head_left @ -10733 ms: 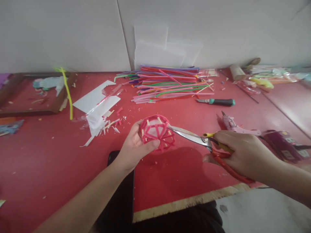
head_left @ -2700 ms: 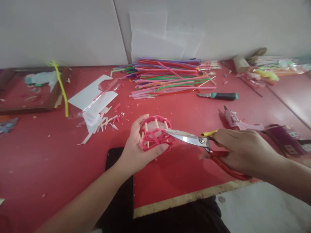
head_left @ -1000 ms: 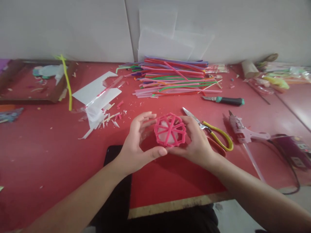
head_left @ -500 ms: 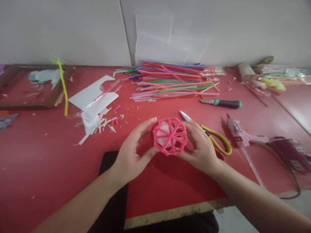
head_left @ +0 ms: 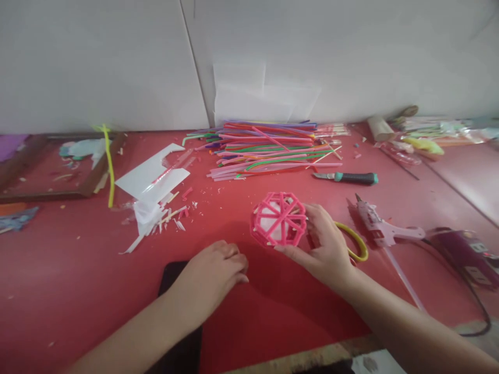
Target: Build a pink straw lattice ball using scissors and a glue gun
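Note:
My right hand (head_left: 322, 246) grips a round pink openwork frame (head_left: 281, 218) from its right side, thumb below and fingers behind. The frame looks built of pink straw pieces, with spokes crossing at the middle of its top and something white inside. My left hand (head_left: 222, 265) is apart from it, lower and to the left, its fingers curled with nothing visible in them. A black flat object (head_left: 175, 337) lies partly under my left forearm. Scissors with a yellow handle (head_left: 360, 244) are partly hidden behind my right hand.
A heap of coloured straws (head_left: 268, 148) lies by the wall. A craft knife (head_left: 346, 178) and a glue gun (head_left: 384, 226) with its cord are at right. Cut white card (head_left: 152, 176) and scraps lie left, near a brown tray (head_left: 50, 196) and a yellow straw (head_left: 109, 171).
My left hand has let go of the pink frame and moved down and left, its fingers curling. The frame stays in my right hand, slightly tilted. The camera view has shifted upward.

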Motion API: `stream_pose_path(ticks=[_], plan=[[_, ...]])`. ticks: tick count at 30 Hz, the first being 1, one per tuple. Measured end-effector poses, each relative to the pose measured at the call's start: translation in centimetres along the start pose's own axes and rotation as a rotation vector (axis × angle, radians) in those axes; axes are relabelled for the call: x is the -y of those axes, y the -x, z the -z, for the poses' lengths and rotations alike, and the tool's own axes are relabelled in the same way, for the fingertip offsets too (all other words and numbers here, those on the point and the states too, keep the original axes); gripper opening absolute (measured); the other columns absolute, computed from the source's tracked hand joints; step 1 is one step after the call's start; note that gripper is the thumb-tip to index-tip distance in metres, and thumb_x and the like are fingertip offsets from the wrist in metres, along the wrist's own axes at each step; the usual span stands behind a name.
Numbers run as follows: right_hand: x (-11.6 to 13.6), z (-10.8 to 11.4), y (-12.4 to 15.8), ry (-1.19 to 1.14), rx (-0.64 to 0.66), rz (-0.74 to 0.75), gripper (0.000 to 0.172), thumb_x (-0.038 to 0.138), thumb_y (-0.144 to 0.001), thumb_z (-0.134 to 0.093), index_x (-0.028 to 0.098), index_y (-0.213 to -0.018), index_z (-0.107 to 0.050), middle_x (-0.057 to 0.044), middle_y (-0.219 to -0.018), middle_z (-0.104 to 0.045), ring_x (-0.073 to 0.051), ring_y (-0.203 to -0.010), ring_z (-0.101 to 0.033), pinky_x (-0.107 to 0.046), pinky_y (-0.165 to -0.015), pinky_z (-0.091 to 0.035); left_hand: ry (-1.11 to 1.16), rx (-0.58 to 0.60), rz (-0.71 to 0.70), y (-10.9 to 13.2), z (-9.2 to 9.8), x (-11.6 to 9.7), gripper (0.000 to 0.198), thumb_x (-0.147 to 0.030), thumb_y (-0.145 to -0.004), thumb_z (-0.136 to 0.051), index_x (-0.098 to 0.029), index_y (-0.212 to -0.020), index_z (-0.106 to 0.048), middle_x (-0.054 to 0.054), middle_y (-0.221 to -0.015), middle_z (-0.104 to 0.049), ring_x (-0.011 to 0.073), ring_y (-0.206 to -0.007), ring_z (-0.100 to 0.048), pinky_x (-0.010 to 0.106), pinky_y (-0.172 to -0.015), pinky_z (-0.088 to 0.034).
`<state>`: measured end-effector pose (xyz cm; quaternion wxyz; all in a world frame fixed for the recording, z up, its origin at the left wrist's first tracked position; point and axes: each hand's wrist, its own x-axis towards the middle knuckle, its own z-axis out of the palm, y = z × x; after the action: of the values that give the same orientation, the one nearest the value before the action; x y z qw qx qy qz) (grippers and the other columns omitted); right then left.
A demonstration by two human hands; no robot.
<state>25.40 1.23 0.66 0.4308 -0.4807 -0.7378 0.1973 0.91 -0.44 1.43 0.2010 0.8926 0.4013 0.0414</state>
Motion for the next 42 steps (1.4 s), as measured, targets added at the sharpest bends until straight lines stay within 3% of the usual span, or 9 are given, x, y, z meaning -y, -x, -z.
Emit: stream_pose_path(ticks=[4, 10, 16, 18, 21, 24, 27, 30, 42], plan=[[0.0, -0.1, 0.1, 0.045, -0.007, 0.047, 0.054, 0.043, -0.080, -0.077, 0.020, -0.124, -0.055, -0.012, -0.114, -0.065, -0.027, -0.105, -0.065, -0.042, -0.087, -0.057, -0.139, -0.164, 0.114, -0.7, 1.2, 4.9, 0.011, -0.024, -0.091, -0.064, -0.020, -0.081, -0.064, 0.003, -0.079, -0.066, 0.0225, -0.076, -0.060, 0.034, -0.070, -0.045], [-0.1, -0.2, 0.2, 0.073, -0.012, 0.067, 0.056, 0.042, -0.080, -0.075, 0.021, -0.127, -0.053, -0.014, -0.119, -0.065, -0.029, -0.111, -0.064, -0.045, -0.089, -0.058, -0.277, -0.515, 0.351, -0.6, 5.0, 10.7, 0.018, -0.020, -0.093, -0.050, -0.019, -0.080, -0.063, 0.011, -0.090, -0.064, 0.0306, -0.093, -0.058, 0.047, -0.089, -0.043], [-0.2, -0.7, 0.0, 0.082, -0.019, 0.119, 0.052, 0.037, -0.082, -0.075, 0.021, -0.125, -0.052, -0.014, -0.119, -0.065, -0.029, -0.113, -0.064, -0.045, -0.093, -0.057, -0.136, -0.647, 0.376, -1.3, 4.8, 5.8, 0.033, -0.030, -0.100, -0.035, -0.020, -0.105, -0.066, 0.003, -0.071, -0.065, 0.0247, -0.077, -0.061, 0.042, -0.080, -0.049], [-0.2, -0.9, 0.1, 0.089, -0.029, 0.144, 0.050, 0.037, -0.082, -0.074, 0.021, -0.125, -0.053, -0.014, -0.117, -0.066, -0.028, -0.111, -0.065, -0.045, -0.094, -0.057, 0.196, -0.667, 0.434, -1.8, 3.5, 3.1, 0.039, -0.043, -0.103, -0.034, -0.020, -0.104, -0.066, 0.002, -0.072, -0.064, 0.0208, -0.072, -0.063, 0.036, -0.073, -0.052], [-0.3, -1.2, 0.2, 0.086, -0.044, 0.177, 0.048, 0.038, -0.084, -0.072, 0.020, -0.124, -0.054, -0.014, -0.117, -0.066, -0.027, -0.112, -0.064, -0.043, -0.095, -0.057, 0.887, -0.600, 0.393, -2.3, 1.0, 0.3, 0.046, -0.059, -0.100, -0.037, -0.023, -0.120, -0.059, 0.010, -0.120, -0.067, 0.0250, -0.111, -0.065, 0.039, -0.091, -0.055], [-0.3, -1.4, 0.4, 0.084, -0.028, 0.174, 0.052, 0.042, -0.083, -0.074, 0.020, -0.125, -0.054, -0.015, -0.119, -0.065, -0.028, -0.114, -0.065, -0.042, -0.093, -0.058, 1.209, -0.526, 0.177, -2.3, -1.0, -0.4, 0.061, -0.069, -0.092, -0.047, -0.031, -0.140, -0.043, 0.010, -0.155, -0.044, 0.0285, -0.142, -0.045, 0.044, -0.110, -0.047], [-0.1, -1.5, 0.4, 0.068, -0.002, 0.122, 0.060, 0.049, -0.080, -0.076, 0.021, -0.128, -0.053, -0.015, -0.122, -0.064, -0.030, -0.114, -0.065, -0.043, -0.092, -0.059, 1.180, -0.455, 0.059, -2.0, -1.8, -0.1, 0.102, -0.067, -0.066, -0.079, -0.038, -0.149, -0.028, 0.007, -0.166, -0.023, 0.0323, -0.152, -0.028, 0.047, -0.120, -0.037], [0.0, -1.5, 0.3, 0.030, 0.030, 0.084, 0.061, 0.051, -0.081, -0.075, 0.022, -0.129, -0.052, -0.016, -0.126, -0.063, -0.031, -0.117, -0.064, -0.044, -0.093, -0.059, 1.105, -0.425, 0.084, -2.0, -1.7, 0.0, 0.116, -0.052, -0.060, -0.091, -0.039, -0.151, -0.021, 0.009, -0.167, -0.021, 0.0340, -0.150, -0.031, 0.050, -0.120, -0.036], [0.0, -1.9, 0.7, -0.081, 0.111, 0.159, 0.052, 0.051, -0.093, -0.059, 0.019, -0.133, -0.051, -0.014, -0.116, -0.067, -0.024, -0.104, -0.068, -0.035, -0.087, -0.060, 1.114, -0.469, 0.174, -1.6, -1.8, 0.9, 0.088, -0.037, -0.072, -0.086, -0.030, -0.144, -0.037, 0.015, -0.151, -0.048, 0.0347, -0.136, -0.051, 0.051, -0.114, -0.044]])
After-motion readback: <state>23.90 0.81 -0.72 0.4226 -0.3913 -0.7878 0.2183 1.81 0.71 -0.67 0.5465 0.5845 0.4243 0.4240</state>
